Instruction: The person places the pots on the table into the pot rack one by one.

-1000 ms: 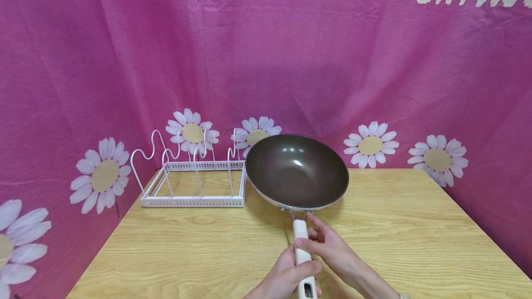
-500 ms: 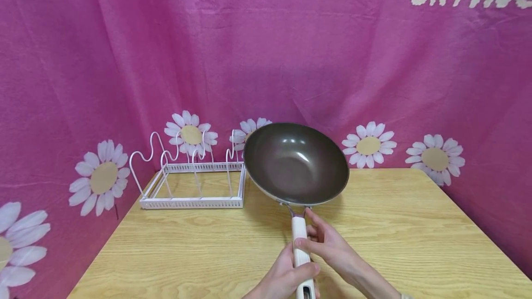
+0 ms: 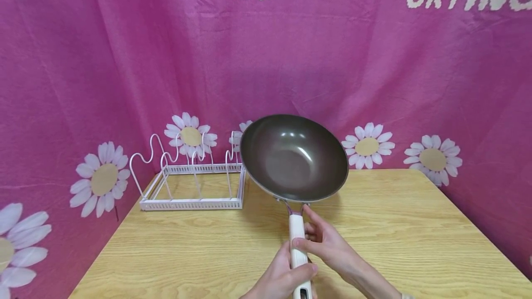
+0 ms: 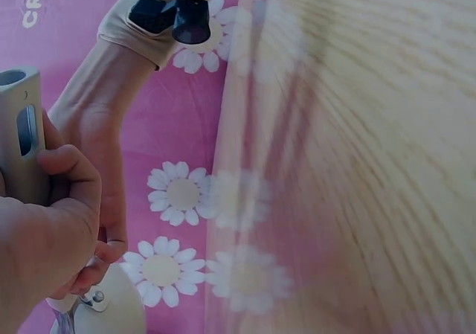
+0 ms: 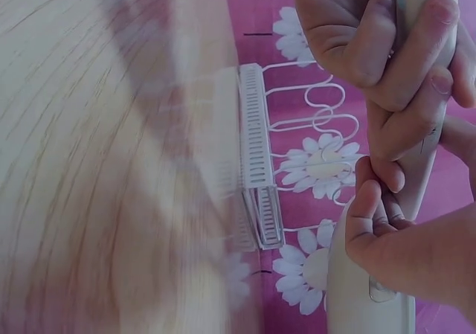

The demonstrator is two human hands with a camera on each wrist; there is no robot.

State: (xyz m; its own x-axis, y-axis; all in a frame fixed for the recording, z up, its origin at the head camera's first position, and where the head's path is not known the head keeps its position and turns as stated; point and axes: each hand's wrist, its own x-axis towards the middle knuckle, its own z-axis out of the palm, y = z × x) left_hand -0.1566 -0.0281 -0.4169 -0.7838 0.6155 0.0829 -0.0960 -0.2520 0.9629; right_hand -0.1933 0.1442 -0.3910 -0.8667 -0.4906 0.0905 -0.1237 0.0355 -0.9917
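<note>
A deep wok-shaped pan [image 3: 293, 160] with a dark inside and a cream handle [image 3: 297, 232] is held above the table, its bowl tilted toward me. My left hand [image 3: 280, 271] grips the lower part of the handle, thumb laid across it. Further up, my right hand [image 3: 328, 243] pinches the handle, its thumb on top and a fingertip close to the metal fork below the bowl. In the right wrist view the left hand's fingers [image 5: 416, 74] curl round the handle, and the pan's pale outside [image 5: 357, 282] shows below.
On the left of the wooden table [image 3: 199, 243] stands a white wire rack [image 3: 191, 204] with several upright loops, just left of the pan's bowl. A pink flowered cloth [image 3: 291, 50] hangs behind and at both sides.
The pan's bowl has risen and tipped further toward me, with a slight shift to the left. Both hands keep their hold on the handle. The rack stays put.
</note>
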